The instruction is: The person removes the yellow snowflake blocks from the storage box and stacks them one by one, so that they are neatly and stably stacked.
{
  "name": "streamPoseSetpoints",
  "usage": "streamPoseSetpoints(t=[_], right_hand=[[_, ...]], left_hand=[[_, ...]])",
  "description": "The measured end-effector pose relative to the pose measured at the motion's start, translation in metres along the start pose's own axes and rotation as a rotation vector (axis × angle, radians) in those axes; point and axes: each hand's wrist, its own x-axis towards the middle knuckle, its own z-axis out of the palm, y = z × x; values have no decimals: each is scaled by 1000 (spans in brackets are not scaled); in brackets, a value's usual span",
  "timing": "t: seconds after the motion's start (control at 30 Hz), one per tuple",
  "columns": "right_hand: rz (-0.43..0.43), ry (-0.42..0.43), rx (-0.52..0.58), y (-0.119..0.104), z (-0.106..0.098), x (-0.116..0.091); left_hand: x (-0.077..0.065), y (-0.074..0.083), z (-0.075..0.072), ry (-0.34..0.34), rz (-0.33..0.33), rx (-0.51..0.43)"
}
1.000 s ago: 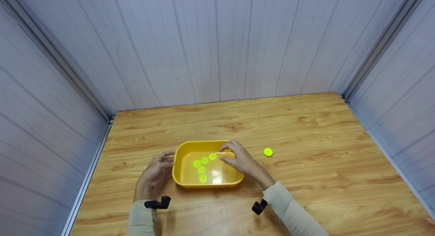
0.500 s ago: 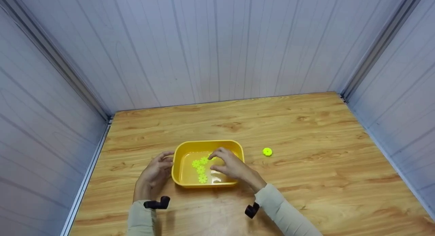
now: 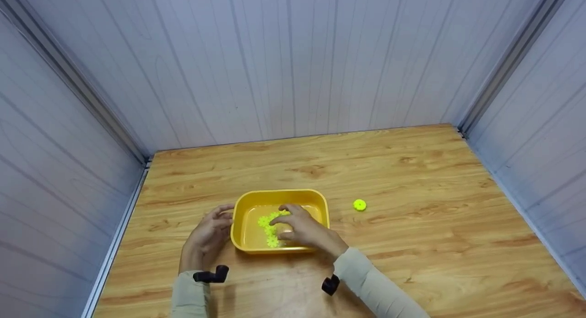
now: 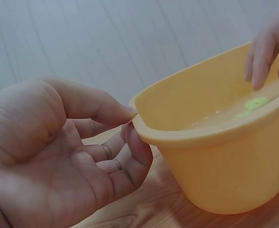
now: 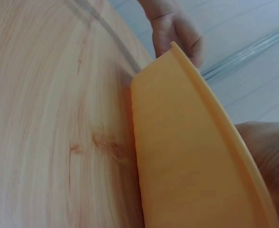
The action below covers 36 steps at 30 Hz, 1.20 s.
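Observation:
A yellow plastic basin (image 3: 245, 248) stands on the table, holding several flat neon-yellow flower-shaped pieces (image 3: 263, 221). At its left end my left hand (image 3: 207, 233) pinches the rim between thumb and fingers, as the left wrist view shows at the basin's corner (image 4: 201, 137). Over the inside of the basin hovers my right hand (image 3: 303, 226), thumb and fingers bent and spread, nothing visible between them. It covers part of the flower pieces in the head view. In the right wrist view the basin's outer wall (image 5: 177, 142) hides most of that hand (image 5: 272, 152).
One more neon-yellow flower-shaped piece (image 3: 360, 205) lies on the wood-grain table (image 3: 412, 226), to the right of the basin. Pale panel walls (image 3: 293, 61) enclose the table at the back and both sides. Each wrist carries a small black camera mount (image 3: 213, 274).
My right hand has moved left and slightly down, from the basin's right side to over the flower pieces. My left hand and the basin stay in place.

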Motion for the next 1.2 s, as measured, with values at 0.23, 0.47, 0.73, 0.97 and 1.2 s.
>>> streamPoseSetpoints(t=[0.23,0.47,0.73,0.97,1.2], right_hand=[[-24,-42,-67,-3,5,1],[-30,-69,-79,-2,9,4],[-53,-104,-140,0,12,7],[-132,-105,-207,-1,13,10],[-170,-119,-231,-1,13,12]], left_hand=[[-1,0,0,-14,-2,8],[0,-1,0,-18,-8,-9],[1,-1,0,-6,-1,-23],[0,0,-1,-21,-5,-38],[-1,0,-1,-25,-2,-30]])
